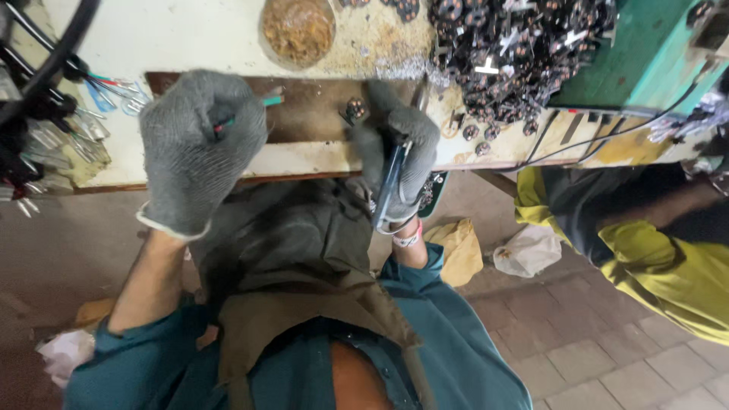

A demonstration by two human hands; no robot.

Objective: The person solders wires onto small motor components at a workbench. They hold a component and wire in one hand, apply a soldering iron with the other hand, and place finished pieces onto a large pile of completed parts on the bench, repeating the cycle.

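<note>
Work status, judged from the layout: a large heap of small dark round metal parts (516, 45) fills the upper right of the frame on the worn cream-painted table (190, 34); a few loose parts of the same kind lie near the table's front edge, right of centre; one small dark round part (354, 110) sits on the brown plate at centre, just beside the right hand; the count of finished pieces cannot be told, and the heap suggests much remains.

Left hand (199, 144), in a grey knitted glove, is at centre left; fingers curled into a fist around a thin tool with a green and red handle (269, 100), whose tip points right toward the part.

Right hand (399, 156), gloved likewise, is at centre; fingers clamped around slim blue-grey metal pliers (391, 182), handles running down toward the wrist; the pliers' tip is hidden by the glove.
</note>
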